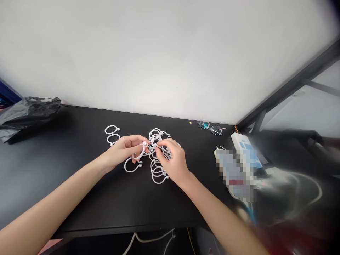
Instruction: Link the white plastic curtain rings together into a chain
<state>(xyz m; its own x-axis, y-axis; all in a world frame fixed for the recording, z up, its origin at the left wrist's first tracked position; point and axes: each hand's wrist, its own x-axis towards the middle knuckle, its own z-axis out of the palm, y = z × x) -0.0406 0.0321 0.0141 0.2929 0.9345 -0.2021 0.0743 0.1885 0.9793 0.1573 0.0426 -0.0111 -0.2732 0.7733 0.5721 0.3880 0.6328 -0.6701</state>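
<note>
A black bench (111, 205) is carrying a black plastic bag (29, 115). The right hand (174, 157) is curling, its hold unclear; the left hand (127, 147) is pinching. Partly beneath them a pile of white rings (157, 166) is lying; the left hand is holding one ring (145, 144).

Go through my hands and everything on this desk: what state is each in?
Left hand, pinching a white ring.
Right hand, curled at the ring pile.
Ring pile, jumbled, overlapping.
Eyeglasses, lying by the wall.
Plastic bag, crumpled.
Phone, pixelated; on or off unclear.
</note>
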